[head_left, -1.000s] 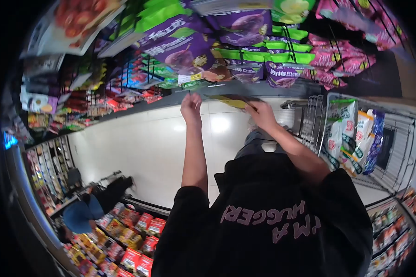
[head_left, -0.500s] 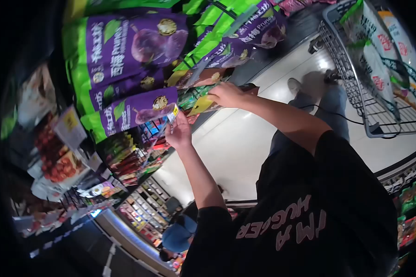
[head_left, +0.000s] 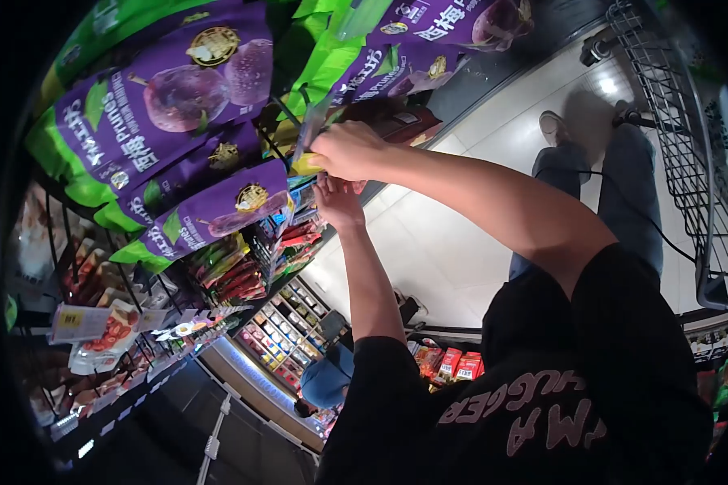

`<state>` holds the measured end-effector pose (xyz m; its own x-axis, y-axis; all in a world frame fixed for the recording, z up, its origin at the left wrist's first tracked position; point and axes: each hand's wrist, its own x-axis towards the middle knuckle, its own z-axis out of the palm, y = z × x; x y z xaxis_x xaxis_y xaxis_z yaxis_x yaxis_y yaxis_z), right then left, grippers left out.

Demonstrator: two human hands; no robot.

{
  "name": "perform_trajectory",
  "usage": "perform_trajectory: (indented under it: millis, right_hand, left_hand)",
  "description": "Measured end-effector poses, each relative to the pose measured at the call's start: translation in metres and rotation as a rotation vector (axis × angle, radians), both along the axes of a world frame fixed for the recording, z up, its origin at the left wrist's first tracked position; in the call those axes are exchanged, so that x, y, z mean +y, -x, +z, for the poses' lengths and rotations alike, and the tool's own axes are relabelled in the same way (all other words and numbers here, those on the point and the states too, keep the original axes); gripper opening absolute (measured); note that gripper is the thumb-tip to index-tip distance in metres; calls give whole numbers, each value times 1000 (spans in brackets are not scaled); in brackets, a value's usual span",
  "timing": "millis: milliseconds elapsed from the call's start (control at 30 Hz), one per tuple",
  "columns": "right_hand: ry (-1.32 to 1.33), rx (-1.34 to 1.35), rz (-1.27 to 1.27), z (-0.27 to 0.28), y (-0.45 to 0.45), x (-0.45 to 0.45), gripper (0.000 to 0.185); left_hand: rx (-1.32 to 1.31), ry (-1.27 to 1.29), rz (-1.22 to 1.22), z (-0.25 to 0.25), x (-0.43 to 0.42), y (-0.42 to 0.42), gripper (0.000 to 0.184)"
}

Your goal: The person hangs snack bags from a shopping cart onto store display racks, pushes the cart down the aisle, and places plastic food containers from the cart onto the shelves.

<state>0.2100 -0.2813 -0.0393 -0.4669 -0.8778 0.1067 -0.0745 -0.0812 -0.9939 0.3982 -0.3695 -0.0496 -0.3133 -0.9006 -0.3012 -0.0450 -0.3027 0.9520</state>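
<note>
My right hand point(head_left: 352, 151) reaches in among the hanging bags, its fingers closed on the edge of a yellow packet point(head_left: 305, 165), mostly hidden behind the hand. Just below it, my left hand point(head_left: 339, 201) has its fingers curled up near the same packet; what they hold, if anything, is hidden. To the left hang purple and green prune bags, a large one point(head_left: 174, 97) above and a smaller one point(head_left: 243, 202) near my left hand. A dark brown packet point(head_left: 400, 125) shows beyond my right wrist.
More prune bags point(head_left: 408, 69) hang at the top. A wire shopping cart point(head_left: 687, 162) with white bags stands at the right. Metal hooks and price tags point(head_left: 81, 322) stick out at the lower left. A person in blue point(head_left: 328, 378) is further off.
My left hand has moved right, away from the price tag on the small prune bag, to beneath my right hand. My right hand has shifted left in view, and the view has turned.
</note>
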Motion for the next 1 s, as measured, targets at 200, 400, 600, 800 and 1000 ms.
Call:
perform_trajectory:
  millis: [200,400,600,800,1000]
  right_hand:
    - [53,-1,-20,-5,-12,-14,23]
    - [26,-116,-147,-12,-30,-28,18]
    - [48,-63,-266,-15,-34,-46,11]
    - [-59,-185,-398,-11,-28,-58,13]
    - [-1,-110,-306,-18,-26,-82,19]
  left_hand:
    - [-60,60,33,8,-18,6,45]
    - [-1,-34,-37,10,-56,5,49]
    - [13,28,131,-15,-67,-4,38]
    - [-123,308,72,-40,-11,37,39]
    - [-3,-54,-398,-89,-11,14,35]
